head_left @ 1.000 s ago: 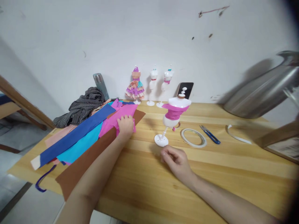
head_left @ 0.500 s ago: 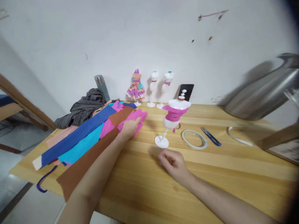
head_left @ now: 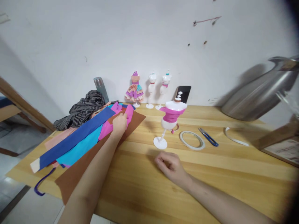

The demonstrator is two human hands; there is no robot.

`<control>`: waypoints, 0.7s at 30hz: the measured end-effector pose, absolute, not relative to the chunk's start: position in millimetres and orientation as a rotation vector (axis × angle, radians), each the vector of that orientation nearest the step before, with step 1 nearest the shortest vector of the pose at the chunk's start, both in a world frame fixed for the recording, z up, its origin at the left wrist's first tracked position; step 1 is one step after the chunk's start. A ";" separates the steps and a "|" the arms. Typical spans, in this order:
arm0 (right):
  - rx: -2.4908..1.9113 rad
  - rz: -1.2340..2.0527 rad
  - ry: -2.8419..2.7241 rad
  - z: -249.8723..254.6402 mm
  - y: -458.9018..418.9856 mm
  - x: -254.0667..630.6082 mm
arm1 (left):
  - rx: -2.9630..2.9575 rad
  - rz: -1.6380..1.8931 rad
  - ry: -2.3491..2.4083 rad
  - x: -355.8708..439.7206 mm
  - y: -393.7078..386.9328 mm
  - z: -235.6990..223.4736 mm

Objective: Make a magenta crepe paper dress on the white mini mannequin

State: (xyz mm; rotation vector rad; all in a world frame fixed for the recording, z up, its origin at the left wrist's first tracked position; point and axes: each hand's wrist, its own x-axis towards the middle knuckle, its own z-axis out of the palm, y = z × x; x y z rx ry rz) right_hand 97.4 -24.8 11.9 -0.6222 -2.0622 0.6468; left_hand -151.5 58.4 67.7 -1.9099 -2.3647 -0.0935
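Over the fabric pile, my left hand is closed on a piece of pink crepe-like fabric, which sticks up past the fingers. A long brown strip lies under that hand and forearm, with blue and turquoise pieces beside it. My right hand rests on the table, its fingers curled and nothing visible in them. Just beyond it stands a small white mannequin on a round base, pink fabric wrapped about its chest.
Along the wall stand a mannequin in a ruffled dress, two white mannequins and a phone. Double-sided tape, blue thread snips and a white strip lie to the right. A steel jug and a cardboard box are farther right.
My left hand has drawn back leftward with the pink fabric, uncovering the far end of the brown strip. My right hand stays on the table. The view has shifted slightly.
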 end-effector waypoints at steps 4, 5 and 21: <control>-0.606 0.659 -2.081 13.5 -25.7 97.4 | -1.945 -0.008 -2.371 -150.8 58.8 60.2; -0.596 0.658 -2.082 13.4 -25.7 97.6 | -1.958 0.001 -2.366 -148.7 58.7 57.0; -0.580 0.682 -2.107 7.9 -26.2 98.0 | -2.192 0.159 -2.307 -123.3 61.9 47.6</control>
